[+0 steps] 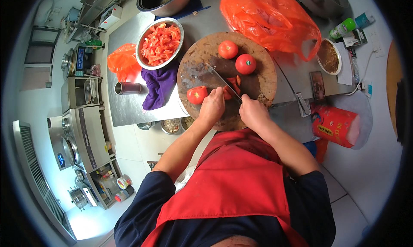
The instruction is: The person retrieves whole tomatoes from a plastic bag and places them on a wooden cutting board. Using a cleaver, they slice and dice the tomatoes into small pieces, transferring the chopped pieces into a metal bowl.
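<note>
My right hand (253,113) is closed around the handle of a kitchen knife (223,81), whose blade lies over cut tomato pieces (233,86) on a round wooden chopping block (206,46). The fingertips of my left hand (213,105) press on tomato at the near side of the blade; how much they hold is partly hidden. Just left of that hand lies a tomato with a cut top (197,95). Farther back on the block are two whole tomatoes, one plain (228,49), the other bearing a small sticker (246,64).
A metal bowl (139,54) of chopped tomato stands left of the block, near a purple cloth (160,85) and a metal cup (128,88). An orange plastic bag (271,21) lies behind the block. At right are a honing rod (285,73), a phone (317,86) and a dish (329,57).
</note>
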`<state>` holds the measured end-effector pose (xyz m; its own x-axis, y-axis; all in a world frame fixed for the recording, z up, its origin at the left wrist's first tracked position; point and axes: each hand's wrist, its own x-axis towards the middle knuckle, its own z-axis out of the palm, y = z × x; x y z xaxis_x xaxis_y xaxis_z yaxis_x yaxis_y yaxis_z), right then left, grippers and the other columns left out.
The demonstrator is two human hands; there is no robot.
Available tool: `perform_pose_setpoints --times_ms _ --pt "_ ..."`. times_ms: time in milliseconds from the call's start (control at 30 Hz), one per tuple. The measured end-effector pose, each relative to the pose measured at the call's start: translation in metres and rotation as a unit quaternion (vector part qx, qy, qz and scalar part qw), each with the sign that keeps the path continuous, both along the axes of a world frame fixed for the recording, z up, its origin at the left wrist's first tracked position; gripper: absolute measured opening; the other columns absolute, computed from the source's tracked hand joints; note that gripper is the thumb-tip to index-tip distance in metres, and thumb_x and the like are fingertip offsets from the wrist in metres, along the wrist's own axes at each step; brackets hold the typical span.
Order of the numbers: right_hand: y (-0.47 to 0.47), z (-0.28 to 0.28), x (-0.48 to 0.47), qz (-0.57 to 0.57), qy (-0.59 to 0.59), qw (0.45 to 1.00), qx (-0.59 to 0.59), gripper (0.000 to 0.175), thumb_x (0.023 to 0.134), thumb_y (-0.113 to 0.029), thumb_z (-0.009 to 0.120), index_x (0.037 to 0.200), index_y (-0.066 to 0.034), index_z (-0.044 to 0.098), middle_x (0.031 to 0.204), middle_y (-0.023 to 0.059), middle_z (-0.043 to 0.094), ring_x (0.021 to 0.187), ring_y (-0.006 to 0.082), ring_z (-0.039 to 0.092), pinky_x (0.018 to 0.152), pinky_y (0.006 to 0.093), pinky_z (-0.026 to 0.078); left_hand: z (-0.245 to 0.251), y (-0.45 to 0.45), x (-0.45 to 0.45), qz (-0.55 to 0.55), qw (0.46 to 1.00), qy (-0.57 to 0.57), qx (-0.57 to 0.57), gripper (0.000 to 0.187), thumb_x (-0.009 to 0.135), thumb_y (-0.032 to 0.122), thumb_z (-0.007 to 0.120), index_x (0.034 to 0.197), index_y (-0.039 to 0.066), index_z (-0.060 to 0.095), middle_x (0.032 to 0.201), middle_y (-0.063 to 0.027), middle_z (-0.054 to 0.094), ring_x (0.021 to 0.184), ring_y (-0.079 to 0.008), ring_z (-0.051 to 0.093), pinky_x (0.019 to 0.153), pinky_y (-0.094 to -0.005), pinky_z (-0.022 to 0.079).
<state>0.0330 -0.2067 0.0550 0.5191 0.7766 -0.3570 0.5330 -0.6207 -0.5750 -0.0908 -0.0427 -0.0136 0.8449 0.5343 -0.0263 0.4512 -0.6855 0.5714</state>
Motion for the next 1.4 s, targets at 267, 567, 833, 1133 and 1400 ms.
perform_pose_setpoints --times_ms 267,567,833,1133,1400 --pt "-0.002 0.002 -0.018 -0.008 0.010 1.000 -0.023 0.017 0.105 -0.018 0.062 0.108 -0.0023 0.056 0.086 0.0303 0.075 0.088 0.0541 0.074 0.079 0.0667 0.057 0.046 0.008 -0.045 0.071 0.993 -0.081 0.039 0.010 0.100 0.004 0.072 0.108 0.004 0.067 0.098 -0.0217 0.074 0.086 -0.0453 0.074 0.076 -0.0495 0.060" --pt "-0.003 0.002 -0.017 -0.003 -0.013 0.999 -0.039 0.015 0.104 -0.015 0.062 0.108 -0.0020 0.056 0.091 0.0294 0.077 0.090 0.0541 0.076 0.082 0.0664 0.059 0.039 0.029 -0.089 0.168 0.980 -0.097 0.051 0.012 0.100 0.009 0.074 0.110 0.004 0.068 0.093 -0.0175 0.073 0.080 -0.0373 0.075 0.072 -0.0472 0.059" --pt "0.003 -0.004 -0.026 -0.010 -0.010 1.000 -0.019 0.017 0.104 -0.018 0.064 0.107 -0.0020 0.058 0.086 0.0308 0.075 0.084 0.0547 0.074 0.078 0.0671 0.058 0.037 0.027 -0.079 0.226 0.973 -0.050 0.025 0.046 0.101 0.024 0.079 0.137 0.003 0.062 0.132 -0.0207 0.066 0.115 -0.0397 0.070 0.098 -0.0476 0.058" --pt "-0.003 -0.004 -0.041 -0.023 0.017 0.999 -0.023 0.017 0.104 -0.017 0.062 0.107 -0.0017 0.055 0.085 0.0304 0.076 0.083 0.0554 0.074 0.078 0.0666 0.060 0.047 0.012 -0.067 0.067 0.993 -0.061 0.070 0.029 0.098 0.021 0.079 0.124 0.011 0.071 0.138 -0.0194 0.062 0.119 -0.0428 0.066 0.096 -0.0500 0.060" --pt "-0.013 0.021 -0.036 0.020 0.006 1.000 0.014 0.011 0.103 -0.010 0.061 0.104 -0.0020 0.053 0.088 0.0301 0.076 0.083 0.0549 0.075 0.077 0.0660 0.060 0.064 0.025 -0.041 -0.025 0.996 0.018 0.084 0.025 0.099 0.022 0.078 0.122 0.014 0.074 0.120 -0.0178 0.065 0.106 -0.0428 0.068 0.089 -0.0515 0.060"
